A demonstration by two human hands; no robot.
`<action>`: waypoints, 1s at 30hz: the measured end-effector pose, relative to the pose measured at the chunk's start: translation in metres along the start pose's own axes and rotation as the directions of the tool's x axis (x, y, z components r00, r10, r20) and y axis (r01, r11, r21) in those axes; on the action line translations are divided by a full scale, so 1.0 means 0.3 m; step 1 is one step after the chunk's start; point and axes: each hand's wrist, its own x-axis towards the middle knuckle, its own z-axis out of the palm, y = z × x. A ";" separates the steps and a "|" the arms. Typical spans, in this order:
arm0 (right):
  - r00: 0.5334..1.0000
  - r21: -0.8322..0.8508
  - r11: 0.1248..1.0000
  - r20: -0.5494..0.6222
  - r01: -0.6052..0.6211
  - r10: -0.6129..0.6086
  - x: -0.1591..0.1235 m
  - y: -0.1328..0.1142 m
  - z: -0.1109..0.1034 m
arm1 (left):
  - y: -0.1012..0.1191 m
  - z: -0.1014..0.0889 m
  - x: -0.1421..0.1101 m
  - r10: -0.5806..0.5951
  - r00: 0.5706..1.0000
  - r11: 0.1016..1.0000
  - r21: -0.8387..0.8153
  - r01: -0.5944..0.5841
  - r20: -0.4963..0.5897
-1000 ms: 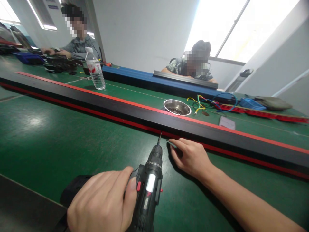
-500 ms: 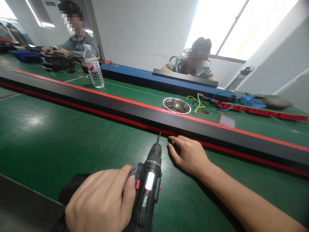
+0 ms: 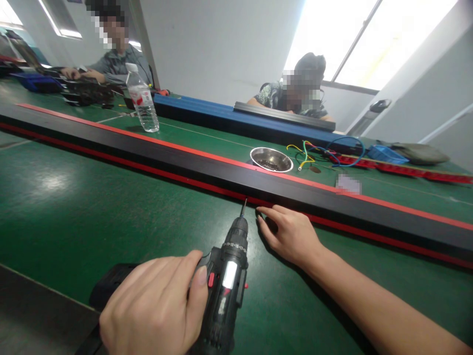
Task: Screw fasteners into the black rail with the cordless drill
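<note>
As seen at lower left of the frame, noted left hand [image 3: 155, 301] closed firmly around a cordless drill [image 3: 229, 286], with battery pack [image 3: 111, 281] toward the left. Logged driver bit [image 3: 243, 209] pointing up-frame, tip at the lower red edge of a long black-and-red profile [image 3: 232, 178]; cannot tell whether touching. Found right hand [image 3: 293, 234] at centre-right, part open with fingers loosely bent, holding nothing visible, index fingertip just beside the bit. Traced profile slantwise across mid-frame, left edge to right edge, on green worktable [image 3: 74, 212]. Beyond it, recorded metal bowl [image 3: 273, 153] with small dark pieces, too small to identify; coloured wires [image 3: 306, 154] to its right; water bottle [image 3: 143, 106] at upper left. Farther up-frame, marked two co-workers [image 3: 120, 64], one upper left, one upper right.
</note>
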 end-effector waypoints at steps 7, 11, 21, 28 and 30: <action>0.996 0.034 0.999 0.093 -0.012 0.009 0.019 -0.003 -0.006 | 0.003 -0.003 0.009 0.003 1.000 1.000 -0.007 -0.003 0.012; 0.989 0.008 1.000 0.143 -0.025 0.024 0.031 -0.011 -0.012 | 0.000 -0.005 0.012 0.021 0.999 1.000 -0.013 -0.021 0.024; 0.988 0.013 1.000 0.151 -0.027 0.025 0.031 -0.012 -0.012 | 0.002 -0.010 0.007 0.008 0.999 1.000 0.000 -0.008 0.036; 0.994 0.024 0.999 0.104 -0.022 0.019 0.025 -0.006 -0.003 | 0.001 -0.004 0.007 -0.001 1.000 1.000 0.012 0.001 0.024; 0.995 0.026 1.000 0.099 -0.013 0.011 0.026 -0.004 -0.002 | 0.001 -0.003 0.005 -0.001 1.000 1.000 0.007 0.000 0.024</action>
